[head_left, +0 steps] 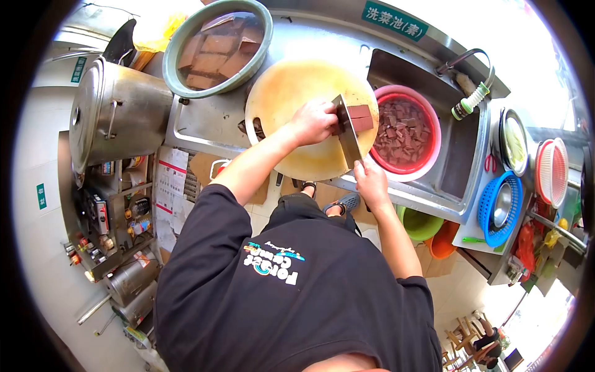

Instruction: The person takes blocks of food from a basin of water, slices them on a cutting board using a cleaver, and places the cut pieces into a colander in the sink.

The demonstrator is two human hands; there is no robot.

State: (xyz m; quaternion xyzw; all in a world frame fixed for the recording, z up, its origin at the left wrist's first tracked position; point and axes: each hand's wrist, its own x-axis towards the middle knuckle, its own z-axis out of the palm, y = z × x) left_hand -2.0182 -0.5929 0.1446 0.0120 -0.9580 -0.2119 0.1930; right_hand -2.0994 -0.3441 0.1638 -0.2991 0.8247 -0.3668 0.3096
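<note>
My right hand (pixel 370 181) is closed around the handle of a cleaver (pixel 350 139), its wide blade standing on edge across a round cutting board (pixel 291 80). Against the blade's left side, near its far end, my left hand (pixel 313 122) has its fingers curled; what they press or hold is mostly hidden. Just right of the blade lies a reddish-brown blood curd block (pixel 360 118) with cut lines in it. Close by on the right, a pink-red basin (pixel 437 133) holds many small cut cubes in liquid.
A green basin (pixel 168 59) with large brown slabs in water stands at the upper left. Right of the board is a steel sink (pixel 462 149) with a faucet (pixel 480 56). A large steel pot (pixel 133 108) stands left; a blue basket (pixel 485 217) sits at right.
</note>
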